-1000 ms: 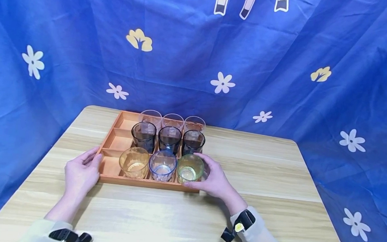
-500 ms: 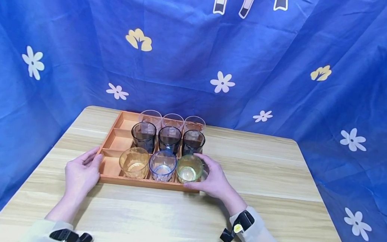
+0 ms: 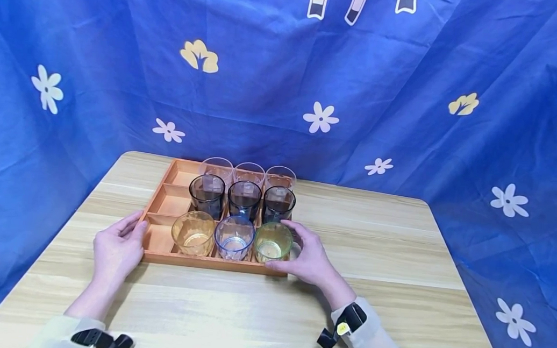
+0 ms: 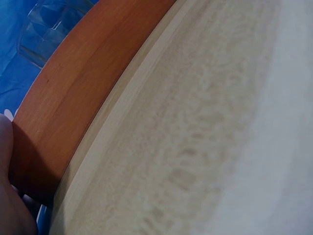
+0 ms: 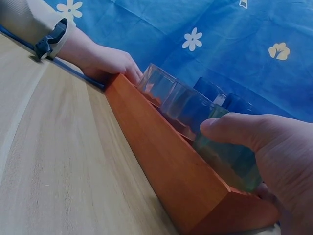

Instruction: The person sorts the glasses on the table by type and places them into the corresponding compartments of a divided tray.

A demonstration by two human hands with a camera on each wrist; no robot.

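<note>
Right hand (image 3: 312, 258) curls around green glass (image 3: 273, 242) at tray's (image 3: 157, 241) 5 o'clock corner; left hand (image 3: 117, 249), fingers relaxed, rests against tray's 8 o'clock edge

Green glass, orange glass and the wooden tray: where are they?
green glass (image 3: 273, 242), head view, on its near wall.
orange glass (image 3: 193, 234), head view, on its near wall.
wooden tray (image 3: 172, 205), head view, on a bare left compartment.
</note>
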